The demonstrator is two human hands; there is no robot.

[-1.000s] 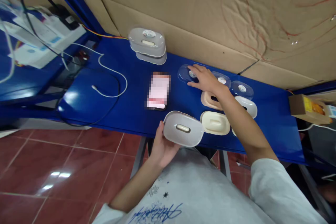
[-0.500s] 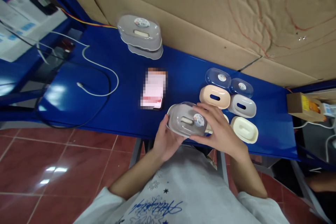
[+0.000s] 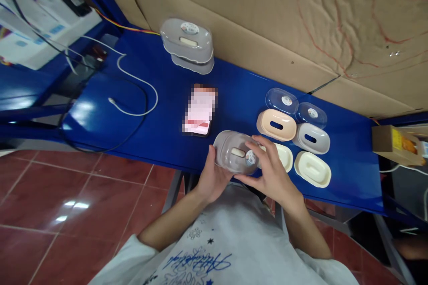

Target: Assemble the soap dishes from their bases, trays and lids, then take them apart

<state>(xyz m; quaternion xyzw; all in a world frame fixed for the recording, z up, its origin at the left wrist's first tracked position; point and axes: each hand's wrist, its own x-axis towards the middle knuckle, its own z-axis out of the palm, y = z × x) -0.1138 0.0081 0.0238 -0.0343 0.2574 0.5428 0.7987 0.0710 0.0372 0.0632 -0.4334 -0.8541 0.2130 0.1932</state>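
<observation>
My left hand [image 3: 211, 182] supports a grey oval soap dish [image 3: 219, 144] from beneath, its thumb along the left end. Over the dish is a clear plastic lid [image 3: 230, 164] with a round white sticker, and my right hand [image 3: 276, 178] grips the lid's right end between thumb and fingers. The lid looks shifted toward the right end of the dish; whether it is seated on the rim I cannot tell. A pale cream piece shows through the slot. Just right of my hands lie a cream tray [image 3: 284, 156] and another cream tray [image 3: 312, 169].
Behind them sit a peach dish [image 3: 276, 125], a grey dish [image 3: 313, 138] and two clear lids [image 3: 282, 100]. Stacked lidded soap dishes [image 3: 187, 42] stand against the cardboard wall. A phone [image 3: 200, 109], a white cable [image 3: 140, 81] and a cardboard box [image 3: 396, 144] are also around.
The clear lid has shifted and turned slightly over the grey dish. My right hand has drawn a little lower and left, uncovering more of the nearer cream tray. The view has swung slightly.
</observation>
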